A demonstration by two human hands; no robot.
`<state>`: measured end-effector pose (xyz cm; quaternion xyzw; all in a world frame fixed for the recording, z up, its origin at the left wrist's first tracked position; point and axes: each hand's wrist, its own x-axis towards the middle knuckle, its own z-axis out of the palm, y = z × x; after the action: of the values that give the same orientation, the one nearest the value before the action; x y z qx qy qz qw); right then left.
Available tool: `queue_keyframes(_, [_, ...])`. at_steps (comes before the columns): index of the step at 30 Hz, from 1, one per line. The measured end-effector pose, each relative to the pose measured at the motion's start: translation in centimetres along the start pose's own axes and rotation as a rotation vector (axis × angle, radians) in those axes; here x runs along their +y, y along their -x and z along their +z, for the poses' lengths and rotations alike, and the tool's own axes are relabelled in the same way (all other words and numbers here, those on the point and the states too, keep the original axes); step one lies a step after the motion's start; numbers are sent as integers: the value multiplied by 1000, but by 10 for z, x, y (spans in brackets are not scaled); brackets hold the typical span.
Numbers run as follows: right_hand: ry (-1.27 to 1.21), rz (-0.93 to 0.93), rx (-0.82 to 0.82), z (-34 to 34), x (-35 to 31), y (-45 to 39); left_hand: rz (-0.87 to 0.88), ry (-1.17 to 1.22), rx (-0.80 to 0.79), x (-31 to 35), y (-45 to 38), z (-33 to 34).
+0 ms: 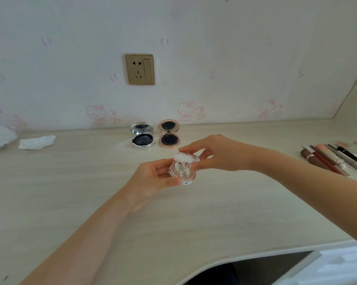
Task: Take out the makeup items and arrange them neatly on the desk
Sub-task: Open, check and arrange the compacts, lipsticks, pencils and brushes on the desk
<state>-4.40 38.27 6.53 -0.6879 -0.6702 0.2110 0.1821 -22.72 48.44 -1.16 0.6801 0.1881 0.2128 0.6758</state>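
Item in hand: a small round patterned compact [183, 169] is held in the air above the middle of the desk [70, 192], not touching it; its white lid is lifted partway, hinged at the far side as far as can be judged.

Left hand [153, 177]: curled round the compact's base from the left, with the fingers wrapped under and along its side.

Right hand [216, 153]: pinched on the lid rim from the right, thumb below and fingertips above.

Already laid out: an open silver compact [142, 138] and an open rose-gold compact [169, 134] are set side by side near the back edge of the desk, close together but apart, each with its mirror lid raised toward the wall.

Right edge: a row of lip and pencil sticks [333, 159] is laid close together, slanted toward the right edge.

Left edge: a crumpled white tissue [36, 142] is seen near the back left corner.

Handling: the compact is judged to be light, rigid and smooth-shelled, so a slip is possible under a loose pinch. The hinge and any mirror inside are judged the weak points.

Where to hold: the base is best gripped across its round side wall, with the lid moved only by its front rim and never forced past its stop.

Placement: a spot just right of the rose-gold compact, in line with the pair, is judged the tidy choice.
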Motion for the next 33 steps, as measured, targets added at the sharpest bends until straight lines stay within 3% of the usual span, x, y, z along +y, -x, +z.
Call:
queue_keyframes(5, [112,21,15,8,0,-4,84,-381,227,-5,2,-1])
queue_keyframes(11, [190,41,-11,27,3,-9,99,-690,319,-17,10,1])
queue_keyframes(26, [255,3,-14,37,9,-15,117,-726,386,-24,12,13])
queue_keyframes(33, [253,80,-60,27,7,-32,100,-712,396,-27,13,12])
